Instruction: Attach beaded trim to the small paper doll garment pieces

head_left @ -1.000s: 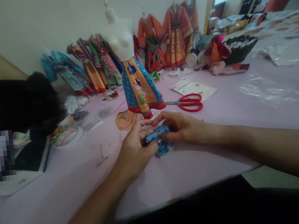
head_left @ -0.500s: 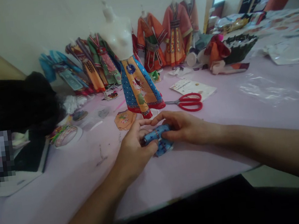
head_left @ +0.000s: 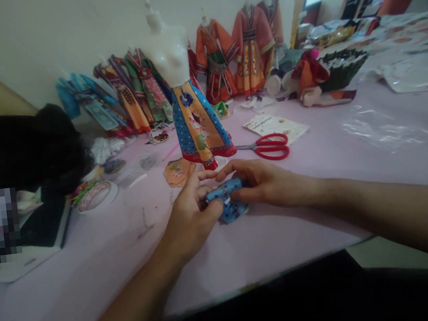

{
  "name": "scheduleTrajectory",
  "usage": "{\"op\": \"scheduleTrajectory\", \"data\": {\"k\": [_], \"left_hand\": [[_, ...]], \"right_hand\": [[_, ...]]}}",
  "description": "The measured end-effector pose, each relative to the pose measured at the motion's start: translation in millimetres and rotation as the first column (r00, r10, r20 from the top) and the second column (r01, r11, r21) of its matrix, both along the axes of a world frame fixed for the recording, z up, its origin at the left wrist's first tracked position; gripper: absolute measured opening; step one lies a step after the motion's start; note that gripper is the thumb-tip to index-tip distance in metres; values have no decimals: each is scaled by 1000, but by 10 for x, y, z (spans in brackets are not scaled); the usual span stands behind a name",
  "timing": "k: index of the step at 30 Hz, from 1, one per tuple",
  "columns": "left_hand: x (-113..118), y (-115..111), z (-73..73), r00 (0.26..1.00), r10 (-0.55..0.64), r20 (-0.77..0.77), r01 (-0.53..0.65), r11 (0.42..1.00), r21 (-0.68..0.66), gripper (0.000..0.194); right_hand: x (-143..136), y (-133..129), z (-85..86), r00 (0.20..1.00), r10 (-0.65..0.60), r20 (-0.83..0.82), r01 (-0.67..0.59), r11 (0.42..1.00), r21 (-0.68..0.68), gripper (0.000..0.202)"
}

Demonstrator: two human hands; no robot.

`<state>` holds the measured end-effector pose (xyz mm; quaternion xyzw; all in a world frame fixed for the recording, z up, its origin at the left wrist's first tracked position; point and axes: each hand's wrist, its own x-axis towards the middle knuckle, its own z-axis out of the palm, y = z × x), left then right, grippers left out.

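Observation:
Between my hands, just above the pink tabletop, is a small folded piece of blue patterned fabric (head_left: 235,210) with dark motifs and a narrow trim band. My left hand (head_left: 192,212) grips its left end, the thumb pressed on the front. From the other side my right hand (head_left: 266,183) pinches it between thumb and curled fingers. Both index fingertips nearly meet above the cloth. Behind them stands a white doll mannequin (head_left: 171,52) in a blue and orange skirt (head_left: 200,123). An orange embroidered fabric piece (head_left: 179,172) lies beside its hem.
Red-handled scissors (head_left: 270,147) lie right of the mannequin, by a printed card (head_left: 275,127). Tape rolls (head_left: 100,196) and a dark board (head_left: 44,226) are at left. Several dressed doll forms (head_left: 251,48) line the wall. A clear plastic bag (head_left: 384,128) lies at right.
My left thumb has shifted slightly on the blue fabric, and the cloth's rolled upper edge has turned a little. Both hands stay in nearly the same place.

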<state>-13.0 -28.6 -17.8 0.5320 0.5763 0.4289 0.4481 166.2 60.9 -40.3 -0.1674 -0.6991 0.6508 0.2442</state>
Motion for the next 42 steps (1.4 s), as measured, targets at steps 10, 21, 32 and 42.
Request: {"op": "scheduleTrajectory", "data": {"k": [10, 21, 32, 42], "left_hand": [[28, -5, 5, 999, 4, -42, -4, 1000, -4, 46], [37, -20, 11, 1000, -11, -16, 11, 1000, -7, 48], [34, 14, 1, 999, 19, -46, -19, 1000, 6, 48], [27, -7, 4, 1000, -12, -8, 12, 1000, 2, 46]], "right_hand": [[-9, 2, -50, 1000, -5, -8, 5, 998, 56, 30], [-20, 2, -71, 999, -43, 5, 42, 990, 136, 29], [-9, 3, -61, 999, -49, 9, 48, 994, 99, 29], [-24, -4, -60, 998, -54, 25, 50, 991, 125, 27]]}}
